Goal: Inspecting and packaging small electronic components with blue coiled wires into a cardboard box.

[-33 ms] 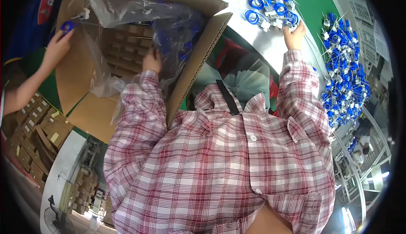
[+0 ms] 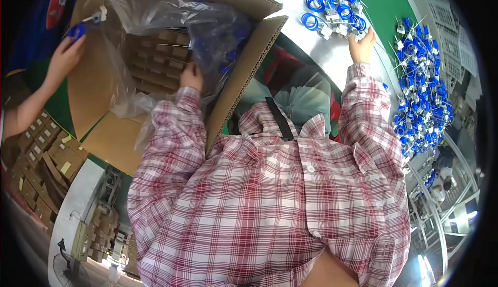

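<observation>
Cardboard box [image 2: 109, 105]: left hand [image 2: 192, 77] inside, grasping its clear plastic liner [image 2: 171, 15]. Right hand [image 2: 362, 46] rests released on bench [image 2: 332, 59], touching blue cable coils [image 2: 334, 7].

In the upper left of the frame the open cardboard box [image 2: 104, 100] is crowded: crumpled clear plastic liner [image 2: 171, 12] spills over its mouth, the left hand [image 2: 192, 77] fills the gap by the cardboard dividers [image 2: 155, 64], and a co-worker's hand [image 2: 65, 59] sits at the far flap. At upper right the right hand [image 2: 362, 46] touches a heap of blue cable coils [image 2: 334, 7], leaving a bare strip of white table [image 2: 311, 53] between box and heap. More blue coils [image 2: 423, 95] crowd the right edge.
</observation>
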The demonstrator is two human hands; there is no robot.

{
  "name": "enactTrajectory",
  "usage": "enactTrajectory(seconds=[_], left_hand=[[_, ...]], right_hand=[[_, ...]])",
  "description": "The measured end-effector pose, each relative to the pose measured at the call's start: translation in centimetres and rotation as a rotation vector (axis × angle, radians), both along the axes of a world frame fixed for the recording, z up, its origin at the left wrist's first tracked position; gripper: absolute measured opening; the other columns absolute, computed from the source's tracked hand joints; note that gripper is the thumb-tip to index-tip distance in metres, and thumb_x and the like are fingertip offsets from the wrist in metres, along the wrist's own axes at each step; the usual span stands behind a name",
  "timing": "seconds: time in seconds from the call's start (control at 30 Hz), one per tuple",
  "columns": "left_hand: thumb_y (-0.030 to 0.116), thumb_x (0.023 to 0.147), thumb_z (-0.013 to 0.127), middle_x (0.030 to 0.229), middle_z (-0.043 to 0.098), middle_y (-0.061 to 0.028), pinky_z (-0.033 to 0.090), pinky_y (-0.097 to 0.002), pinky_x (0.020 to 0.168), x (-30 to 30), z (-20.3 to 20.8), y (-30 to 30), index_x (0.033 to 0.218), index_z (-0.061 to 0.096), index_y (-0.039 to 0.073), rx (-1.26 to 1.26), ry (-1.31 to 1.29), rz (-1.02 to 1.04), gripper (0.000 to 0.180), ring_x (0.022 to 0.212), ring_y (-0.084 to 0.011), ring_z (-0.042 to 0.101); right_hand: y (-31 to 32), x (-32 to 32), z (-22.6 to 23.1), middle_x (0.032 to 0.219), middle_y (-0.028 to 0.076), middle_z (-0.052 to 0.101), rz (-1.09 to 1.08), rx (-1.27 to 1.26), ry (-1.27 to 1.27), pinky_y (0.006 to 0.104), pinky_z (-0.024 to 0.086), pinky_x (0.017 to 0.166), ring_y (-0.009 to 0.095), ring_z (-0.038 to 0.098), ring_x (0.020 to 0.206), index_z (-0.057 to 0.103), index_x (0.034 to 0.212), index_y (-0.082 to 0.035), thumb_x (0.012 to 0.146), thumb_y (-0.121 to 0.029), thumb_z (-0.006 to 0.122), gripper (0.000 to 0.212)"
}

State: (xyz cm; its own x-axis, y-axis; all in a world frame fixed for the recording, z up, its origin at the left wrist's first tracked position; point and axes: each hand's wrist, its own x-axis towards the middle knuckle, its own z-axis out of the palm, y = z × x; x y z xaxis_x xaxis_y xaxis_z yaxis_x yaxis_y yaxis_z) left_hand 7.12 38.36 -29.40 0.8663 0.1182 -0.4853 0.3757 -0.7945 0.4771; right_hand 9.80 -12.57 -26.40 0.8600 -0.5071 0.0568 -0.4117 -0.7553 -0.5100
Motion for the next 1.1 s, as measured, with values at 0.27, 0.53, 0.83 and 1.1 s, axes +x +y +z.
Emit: enactTrajectory(seconds=[0.27, 0.53, 0.83, 1.1], left_hand=[[0.018, 0.078, 0.057, 0.106, 0.058, -0.0237, 0.042, -0.0389, 0.088, -3.6, -6.4, 0.9, 0.107, 0.056, -0.001, 0.001, 0.178, -0.084, 0.034, 0.104, -0.0382, 0.053], [0.039, 0.064, 0.072, 0.103, 0.06, -0.0231, 0.046, -0.0412, 0.08, 1.5, -10.0, -1.6, 0.101, 0.054, -0.006, -0.017, 0.0, 0.219, 0.061, 0.095, -0.0396, 0.058], [0.02, 0.074, 0.064, 0.088, 0.065, -0.0136, 0.048, -0.0352, 0.077, 1.5, 8.6, 4.9, 0.101, 0.062, 0.004, 0.074, -0.332, 0.258, 0.032, 0.08, -0.0249, 0.062], [0.001, 0.084, 0.049, 0.101, 0.056, -0.0134, 0.048, -0.0261, 0.07, 2.3, 36.4, -8.1, 0.116, 0.044, -0.007, -0.361, -0.596, 0.098, 0.034, 0.084, -0.0161, 0.057]], right_hand=[[3.1, -1.3, 1.2, 0.131, 0.028, 0.03, -0.022, -0.222, -0.045, 0.0429, 0.028, 0.102, 0.04, 0.032, 0.122, 0.03, 0.132, 0.001, 0.064, -0.02, 0.069, 0.081], [5.5, -4.5, 2.2, 0.132, 0.027, 0.026, 0.003, -0.077, -0.037, 0.044, 0.027, 0.103, 0.042, 0.03, 0.122, 0.027, 0.134, -0.002, 0.065, -0.014, 0.068, 0.081], [9.4, -6.1, 10.2, 0.126, 0.016, 0.04, -0.093, 0.173, -0.254, 0.0361, 0.042, 0.091, 0.027, 0.046, 0.114, 0.036, 0.128, -0.001, 0.075, 0.004, 0.055, 0.057], [19.0, -2.8, 23.9, 0.116, 0.017, 0.053, 0.526, 1.434, -0.196, 0.0323, 0.047, 0.081, 0.023, 0.057, 0.097, 0.039, 0.124, 0.004, 0.094, -0.033, 0.039, 0.048]])
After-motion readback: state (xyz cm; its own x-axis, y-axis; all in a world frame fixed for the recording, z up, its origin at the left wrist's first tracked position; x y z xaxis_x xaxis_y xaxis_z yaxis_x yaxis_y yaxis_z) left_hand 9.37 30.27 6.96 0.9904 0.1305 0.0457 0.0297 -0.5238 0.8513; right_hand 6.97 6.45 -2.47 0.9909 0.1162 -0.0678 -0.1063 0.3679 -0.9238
